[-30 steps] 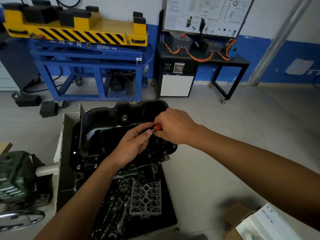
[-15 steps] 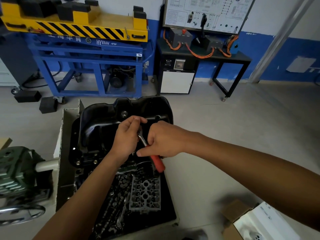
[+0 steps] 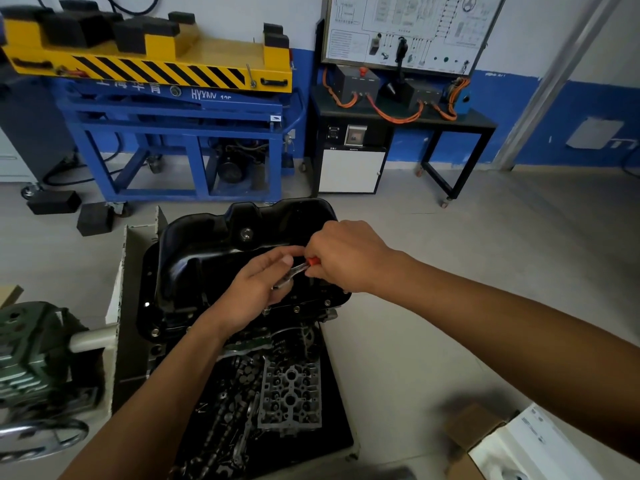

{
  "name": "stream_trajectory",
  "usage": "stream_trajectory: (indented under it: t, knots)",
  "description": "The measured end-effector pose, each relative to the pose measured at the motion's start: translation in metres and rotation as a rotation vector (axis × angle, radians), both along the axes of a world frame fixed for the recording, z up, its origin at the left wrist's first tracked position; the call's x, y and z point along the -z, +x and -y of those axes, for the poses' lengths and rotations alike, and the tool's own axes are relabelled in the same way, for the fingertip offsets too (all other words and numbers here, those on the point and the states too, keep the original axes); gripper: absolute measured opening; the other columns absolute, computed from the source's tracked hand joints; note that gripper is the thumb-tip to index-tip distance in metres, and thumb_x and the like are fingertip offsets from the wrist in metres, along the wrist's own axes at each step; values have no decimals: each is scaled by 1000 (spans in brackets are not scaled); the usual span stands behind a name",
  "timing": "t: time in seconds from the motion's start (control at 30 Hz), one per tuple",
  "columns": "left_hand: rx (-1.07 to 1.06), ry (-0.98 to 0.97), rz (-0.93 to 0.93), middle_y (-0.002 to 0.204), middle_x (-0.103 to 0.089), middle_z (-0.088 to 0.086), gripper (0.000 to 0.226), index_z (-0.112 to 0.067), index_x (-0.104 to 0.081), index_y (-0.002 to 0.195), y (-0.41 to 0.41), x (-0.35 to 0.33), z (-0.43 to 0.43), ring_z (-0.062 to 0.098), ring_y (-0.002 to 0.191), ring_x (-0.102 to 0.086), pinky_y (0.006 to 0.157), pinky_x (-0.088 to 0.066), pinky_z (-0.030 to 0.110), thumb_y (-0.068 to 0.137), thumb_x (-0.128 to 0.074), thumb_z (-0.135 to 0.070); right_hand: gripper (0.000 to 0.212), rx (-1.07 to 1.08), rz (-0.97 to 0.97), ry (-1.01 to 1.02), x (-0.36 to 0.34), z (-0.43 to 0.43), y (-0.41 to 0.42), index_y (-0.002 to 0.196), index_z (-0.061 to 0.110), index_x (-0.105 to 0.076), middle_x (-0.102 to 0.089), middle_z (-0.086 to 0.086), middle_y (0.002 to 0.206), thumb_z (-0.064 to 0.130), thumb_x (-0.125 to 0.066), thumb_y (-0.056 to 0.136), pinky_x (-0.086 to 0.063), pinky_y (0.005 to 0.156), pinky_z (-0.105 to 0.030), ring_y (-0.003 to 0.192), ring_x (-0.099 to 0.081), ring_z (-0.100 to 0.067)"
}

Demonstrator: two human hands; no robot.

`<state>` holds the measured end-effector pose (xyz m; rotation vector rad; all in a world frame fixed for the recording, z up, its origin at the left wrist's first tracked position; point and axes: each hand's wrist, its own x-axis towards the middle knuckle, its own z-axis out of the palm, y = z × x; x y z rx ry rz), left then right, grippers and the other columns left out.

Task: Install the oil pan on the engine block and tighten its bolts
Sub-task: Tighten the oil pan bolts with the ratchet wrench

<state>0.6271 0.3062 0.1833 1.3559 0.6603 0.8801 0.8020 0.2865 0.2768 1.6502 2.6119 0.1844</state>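
Okay, beyond the parts tray (image 3: 335, 415) at 6 o'clock, hands together: left hand (image 3: 252, 296) pinches the ratchet (image 3: 292, 271) head, right hand (image 3: 346, 258) grips its handle, swung from 6 back to 2 o'clock. Likely mid-tightening; oil pan (image 3: 201, 261) sits on the engine block (image 3: 327, 315).

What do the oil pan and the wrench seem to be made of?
Oil pan: probably stamped sheet steel with glossy black paint, judging by smooth pressed curves and bright highlights. Wrench: bare polished metal shaft, silvery and reflective; its red grip looks like plastic or rubber, though the right hand covers most of it.
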Motion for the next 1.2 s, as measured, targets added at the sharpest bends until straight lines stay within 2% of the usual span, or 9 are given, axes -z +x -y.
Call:
stream_trajectory:
  t: [0.17, 0.27, 0.4, 0.53, 0.6, 0.73, 1.0, 1.13, 1.2]
  knots:
    - [97, 39, 48, 55, -32, -5, 43, -32, -64, 130, -5, -1, 1, 10, 48, -26, 49, -25, 23, 90, -58, -46, 21, -23, -19, 60, 4, -7, -8, 101, 25, -71, -64, 2, 85, 38, -55, 96, -46, 59, -33, 77, -62, -23]
    - [-85, 72, -22, 55, -40, -6, 43, -21, -60, 131, -4, 0, 0, 9, 49, -35, 51, -33, 24, 95, -58, -44, 22, -4, -35, 26, 5, -6, -6, 83, 19, -64, -55, 2, 73, 37, -57, 94, -43, 58, -33, 73, -60, -25]
    - [-311, 129, -24, 58, -48, -8, 22, -15, -66, 110, 3, 0, 2, 7, 50, -40, 50, -37, 22, 99, -53, -29, 42, -1, -65, -122, 0, 7, -3, 58, 23, -48, -48, 5, 56, 45, -65, 89, -40, 53, -30, 55, -52, -18]
    - [-332, 177, -38, 74, -55, 30, 26, -8, -68, 99, 13, -4, 5, 25, 66, -53, 61, -48, 30, 99, -53, -29, 55, -70, -116, -283, -1, 24, -13, 48, 20, -47, -47, 6, 44, 54, -64, 88, -38, 47, -27, 43, -45, -9]
    - [-310, 177, -37, 86, -60, 36, 35, -3, -69, 97, 16, -6, 7, 30, 75, -58, 70, -51, 39, 97, -53, -35, 58, -95, -152, -273, 0, 31, -20, 48, 21, -44, -43, 7, 44, 56, -63, 89, -32, 46, -25, 41, -41, -8]
    - [-298, 154, -31, 83, -62, 29, 36, 3, -66, 97, 17, -7, 9, 31, 76, -57, 71, -48, 38, 106, -44, -23, 58, -93, -228, -253, 4, 37, -24, 48, 22, -41, -39, 9, 46, 58, -64, 89, -29, 47, -24, 42, -39, -7]
    - [-298, 84, -70, 64, -52, -6, 29, -17, -65, 94, 8, -3, 7, 9, 61, -48, 56, -38, 25, 108, -39, -20, 40, -11, -16, -177, -4, 23, -4, 61, 24, -49, -49, 7, 58, 45, -69, 88, -33, 49, -27, 55, -49, -13]
    - [-186, 67, -55, 58, -51, -13, 26, -16, -66, 105, 6, -2, 7, 3, 50, -45, 50, -37, 16, 108, -40, -21, 27, 28, 30, -49, -2, 13, 2, 72, 24, -51, -41, 6, 66, 37, -65, 92, -26, 49, -28, 57, -42, -15]
    - [-74, 59, -44, 56, -40, -10, 27, -17, -66, 118, 2, -2, 6, 8, 48, -32, 49, -26, 22, 105, -45, -29, 20, 22, 28, 12, -1, 10, 2, 76, 23, -54, -45, 5, 68, 31, -61, 93, -31, 51, -29, 63, -49, -20]
